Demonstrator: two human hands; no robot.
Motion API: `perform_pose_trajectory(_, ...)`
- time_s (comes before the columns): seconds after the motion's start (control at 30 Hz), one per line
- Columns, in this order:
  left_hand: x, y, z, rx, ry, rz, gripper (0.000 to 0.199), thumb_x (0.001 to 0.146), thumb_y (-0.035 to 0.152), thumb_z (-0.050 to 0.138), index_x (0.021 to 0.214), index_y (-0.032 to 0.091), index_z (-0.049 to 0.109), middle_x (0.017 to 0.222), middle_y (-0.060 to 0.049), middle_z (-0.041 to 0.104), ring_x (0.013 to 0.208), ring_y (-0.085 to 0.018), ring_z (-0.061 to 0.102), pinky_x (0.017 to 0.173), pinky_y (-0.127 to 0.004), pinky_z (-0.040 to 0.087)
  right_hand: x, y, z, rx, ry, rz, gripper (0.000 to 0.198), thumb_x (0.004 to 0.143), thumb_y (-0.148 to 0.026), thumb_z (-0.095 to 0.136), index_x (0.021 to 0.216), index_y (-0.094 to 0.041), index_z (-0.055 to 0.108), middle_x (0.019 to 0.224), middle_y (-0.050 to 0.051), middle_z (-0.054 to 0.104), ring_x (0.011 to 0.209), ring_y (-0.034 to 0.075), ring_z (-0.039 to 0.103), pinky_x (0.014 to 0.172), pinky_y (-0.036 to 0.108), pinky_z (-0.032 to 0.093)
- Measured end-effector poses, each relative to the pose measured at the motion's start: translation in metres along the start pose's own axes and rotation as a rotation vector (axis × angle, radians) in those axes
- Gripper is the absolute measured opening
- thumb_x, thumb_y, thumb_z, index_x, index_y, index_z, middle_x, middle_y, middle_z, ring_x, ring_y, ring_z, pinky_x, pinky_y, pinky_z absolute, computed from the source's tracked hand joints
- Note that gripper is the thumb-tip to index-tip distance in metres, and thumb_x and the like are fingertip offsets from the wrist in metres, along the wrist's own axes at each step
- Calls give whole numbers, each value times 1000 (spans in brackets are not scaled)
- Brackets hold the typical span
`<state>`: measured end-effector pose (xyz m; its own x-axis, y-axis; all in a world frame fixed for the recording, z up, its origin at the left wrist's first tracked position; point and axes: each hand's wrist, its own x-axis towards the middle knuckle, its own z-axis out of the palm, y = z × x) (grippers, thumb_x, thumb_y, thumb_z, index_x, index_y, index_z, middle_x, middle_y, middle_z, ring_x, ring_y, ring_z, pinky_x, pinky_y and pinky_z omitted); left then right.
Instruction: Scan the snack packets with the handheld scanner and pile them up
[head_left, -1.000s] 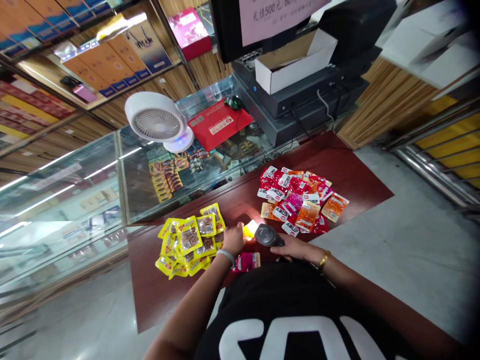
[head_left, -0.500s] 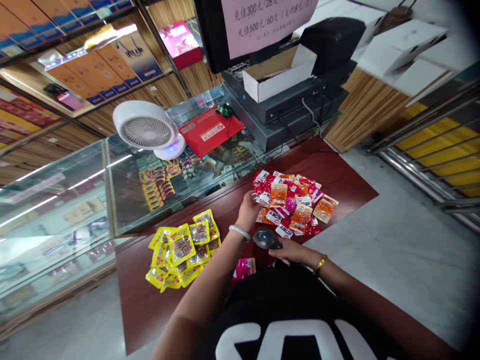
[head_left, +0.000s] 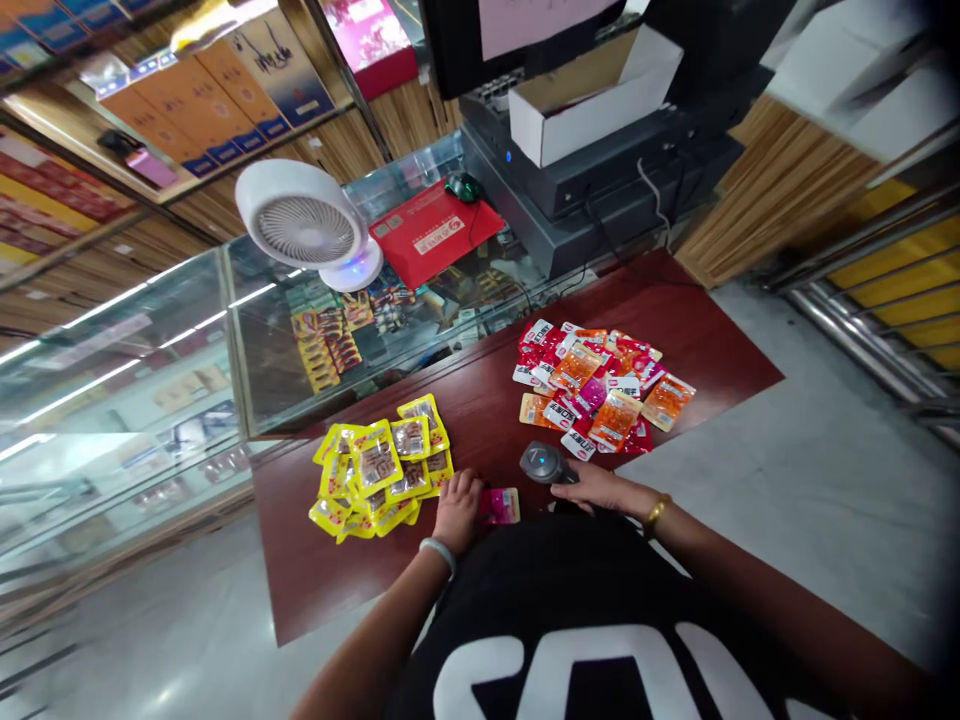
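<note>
Right hand (head_left: 589, 487): wrapped around the handle of the dark scanner (head_left: 544, 462), over the brown tabletop (head_left: 484, 420).
Left hand (head_left: 459, 500): left of the scanner, beside the pink packet (head_left: 505, 506); from here I can't tell whether its fingers grip anything.
Pink packet: left of the scanner, nearer the person's body.
Yellow packets (head_left: 377, 465): piled farther left of the scanner.
Red and orange packets (head_left: 576, 367): heaped beyond the scanner, mostly rightward.
White fan (head_left: 309, 228): well beyond the scanner, leftward.
</note>
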<state>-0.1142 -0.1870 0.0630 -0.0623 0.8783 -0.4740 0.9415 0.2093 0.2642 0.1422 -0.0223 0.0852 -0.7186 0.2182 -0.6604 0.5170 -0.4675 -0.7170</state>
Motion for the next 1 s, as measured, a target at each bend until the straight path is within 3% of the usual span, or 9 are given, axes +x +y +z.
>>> perform_pose_trajectory(0.13, 20, -1, -7, -233, -66, -290, 32, 85, 34, 62, 111, 18, 51, 97, -9, 67, 93, -24, 63, 81, -33, 43, 0, -7, 5, -26, -21, 15, 53, 77, -55, 70, 110, -16, 57, 53, -9, 50, 38, 7, 42, 39, 19, 32)
perform_pose_trajectory(0.2, 29, 0, -12, -391, -50, -373, 37, 85, 37, 63, 113, 21, 47, 95, -6, 68, 86, -20, 66, 73, -28, 42, 2, -9, 8, -38, -37, 18, 56, 77, -55, 71, 114, -15, 57, 56, -8, 52, 39, 7, 42, 39, 19, 32)
perform_pose_trajectory(0.33, 38, 3, -17, -475, -4, -345, 37, 82, 38, 66, 110, 23, 47, 95, -4, 69, 86, -20, 66, 70, -26, 41, 6, -12, 13, -40, -80, -12, 59, 77, -55, 71, 119, -17, 56, 65, -6, 57, 39, 5, 43, 38, 18, 32)
perform_pose_trajectory(0.53, 42, 3, -13, -446, 32, -312, 33, 79, 25, 65, 108, 20, 50, 96, -5, 68, 86, -21, 67, 72, -27, 42, 8, -14, 17, -22, -71, -35, 53, 78, -51, 71, 115, -16, 58, 57, -9, 51, 38, 5, 43, 38, 17, 33)
perform_pose_trajectory(0.67, 61, 8, -8, -685, 118, -306, 27, 81, 27, 64, 103, 21, 48, 101, -5, 68, 90, -18, 67, 78, -28, 47, 3, -10, 14, 37, -27, -30, 55, 76, -52, 73, 115, -16, 56, 56, -8, 53, 36, 6, 42, 36, 18, 33)
perform_pose_trajectory(0.8, 99, 32, -12, -1030, 184, -242, 17, 85, 24, 59, 96, 20, 47, 102, -6, 68, 90, -15, 67, 80, -27, 50, -6, -5, 4, 95, 95, -64, 50, 79, -55, 69, 108, -17, 53, 50, -10, 49, 36, 8, 42, 37, 19, 34)
perform_pose_trajectory(1.0, 157, 85, -32, -1301, 182, -138, 19, 84, 28, 62, 95, 19, 48, 89, -3, 68, 81, -13, 67, 75, -27, 53, -22, 1, -18, 205, 244, -156, 42, 80, -56, 67, 92, -20, 50, 54, -9, 49, 37, 7, 42, 39, 20, 34)
